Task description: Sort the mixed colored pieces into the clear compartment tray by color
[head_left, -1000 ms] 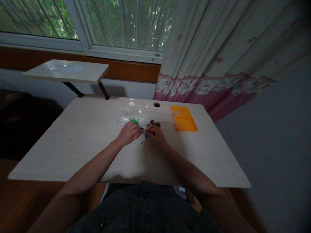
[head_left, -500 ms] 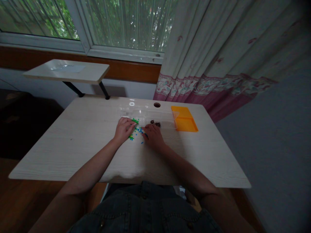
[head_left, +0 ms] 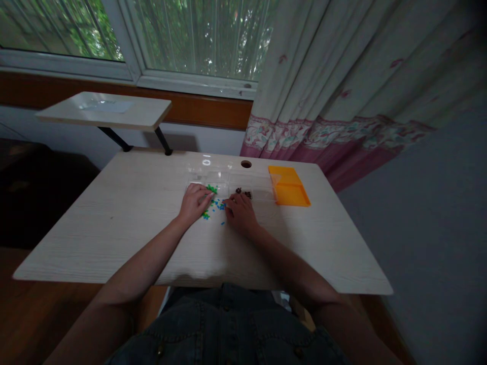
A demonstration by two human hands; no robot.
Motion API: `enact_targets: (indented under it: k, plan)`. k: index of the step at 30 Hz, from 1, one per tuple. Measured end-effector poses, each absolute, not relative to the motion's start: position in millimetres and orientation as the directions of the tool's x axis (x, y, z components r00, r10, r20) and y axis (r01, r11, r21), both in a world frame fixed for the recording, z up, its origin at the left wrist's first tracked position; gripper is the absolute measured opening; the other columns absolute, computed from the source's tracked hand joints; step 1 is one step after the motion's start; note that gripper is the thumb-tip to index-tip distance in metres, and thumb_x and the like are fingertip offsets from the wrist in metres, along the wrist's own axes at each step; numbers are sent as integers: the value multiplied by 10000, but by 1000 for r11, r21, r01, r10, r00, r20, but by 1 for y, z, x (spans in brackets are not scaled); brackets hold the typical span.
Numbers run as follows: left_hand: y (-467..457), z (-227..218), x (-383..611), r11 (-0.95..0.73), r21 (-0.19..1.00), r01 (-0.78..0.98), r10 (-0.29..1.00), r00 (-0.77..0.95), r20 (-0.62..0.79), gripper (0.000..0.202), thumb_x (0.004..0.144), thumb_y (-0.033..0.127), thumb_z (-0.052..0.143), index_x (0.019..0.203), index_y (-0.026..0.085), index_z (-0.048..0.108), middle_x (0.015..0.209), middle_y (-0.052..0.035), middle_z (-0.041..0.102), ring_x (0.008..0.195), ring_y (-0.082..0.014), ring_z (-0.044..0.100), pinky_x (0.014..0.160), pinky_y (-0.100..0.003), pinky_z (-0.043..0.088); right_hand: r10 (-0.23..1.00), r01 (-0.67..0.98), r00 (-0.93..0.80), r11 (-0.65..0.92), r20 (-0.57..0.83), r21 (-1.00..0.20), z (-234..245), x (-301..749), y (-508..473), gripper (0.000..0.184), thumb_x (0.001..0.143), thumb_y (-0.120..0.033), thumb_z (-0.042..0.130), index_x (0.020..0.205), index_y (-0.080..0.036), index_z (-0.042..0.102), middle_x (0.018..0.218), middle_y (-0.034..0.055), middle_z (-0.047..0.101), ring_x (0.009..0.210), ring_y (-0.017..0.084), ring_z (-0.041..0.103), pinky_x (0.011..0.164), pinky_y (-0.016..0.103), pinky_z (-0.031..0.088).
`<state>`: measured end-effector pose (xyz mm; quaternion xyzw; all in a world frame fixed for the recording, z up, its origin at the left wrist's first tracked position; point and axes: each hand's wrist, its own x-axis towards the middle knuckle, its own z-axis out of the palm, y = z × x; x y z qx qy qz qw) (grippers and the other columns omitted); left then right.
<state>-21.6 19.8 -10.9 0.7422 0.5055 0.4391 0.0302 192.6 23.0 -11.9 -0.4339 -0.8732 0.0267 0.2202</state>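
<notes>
On the tabletop lie small loose blue pieces (head_left: 220, 205), with green and yellowish ones (head_left: 206, 215) to their lower left. My left hand (head_left: 193, 202) rests beside them, thumb and fingers drawn together near the small green pieces (head_left: 211, 189) in a clear compartment. Across the blue pieces, my right hand (head_left: 240, 212) has its fingers curled, the tips at the pile's right edge. Anything between the fingertips of either hand is too small to make out. A clear divided box (head_left: 262, 192) lies behind both hands, with dark brown bits (head_left: 247, 194) in one compartment.
An orange tray (head_left: 291, 194) lies at the right end of the clear box. Behind the box is a round hole (head_left: 246, 164) in the table (head_left: 125, 223). A raised shelf (head_left: 140, 111) stands at the back left, and a curtain (head_left: 297, 121) hangs behind the table.
My right hand has shifted slightly to the right, and its fingertips have moved a little among the blue pieces. The left hand stays nearly still.
</notes>
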Motion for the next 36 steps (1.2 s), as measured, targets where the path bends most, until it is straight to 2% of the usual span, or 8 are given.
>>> enact_targets:
  k: [5, 11, 16, 28, 36]
  plan:
    - [19, -10, -21, -497, 495, 712, 777, 111, 620, 184, 930, 348, 567, 911, 218, 695, 904, -41, 651, 933, -202, 559, 879, -388, 446, 750, 735, -562, 646, 348, -205, -16, 194, 24, 273, 940, -281, 529, 1169, -233, 668, 1119, 98, 595, 1054, 257, 446, 913, 382, 338]
    - [19, -11, -21, -491, 501, 713, 783, 108, 613, 188, 930, 354, 567, 913, 219, 697, 912, -41, 651, 935, -202, 559, 882, -391, 444, 737, 726, -589, 663, 332, -184, -12, 194, 21, 219, 931, -263, 548, 1083, -246, 705, 1086, 85, 595, 1037, 251, 444, 887, 379, 329]
    - [19, -12, -21, -500, 493, 712, 775, 113, 622, 188, 930, 352, 566, 913, 217, 695, 903, -42, 645, 929, -201, 555, 871, -386, 447, 726, 722, -592, 671, 350, -170, -12, 194, 21, 226, 930, -297, 564, 1104, -243, 699, 1074, 84, 604, 1033, 250, 448, 868, 377, 328]
    - [20, -13, -22, -491, 505, 710, 785, 110, 609, 186, 927, 365, 568, 903, 228, 692, 888, -36, 643, 919, -202, 553, 875, -393, 439, 710, 710, -615, 688, 341, -151, -14, 194, 22, 154, 926, -261, 568, 943, -230, 718, 1022, 57, 636, 1022, 228, 469, 877, 363, 318]
    - [21, -13, -22, -485, 501, 716, 787, 108, 607, 200, 927, 377, 564, 897, 226, 691, 896, -38, 648, 927, -205, 563, 876, -392, 451, 713, 706, -625, 690, 318, -159, -13, 192, 19, 222, 930, -329, 569, 1096, -253, 697, 1081, 68, 636, 1055, 239, 467, 890, 375, 318]
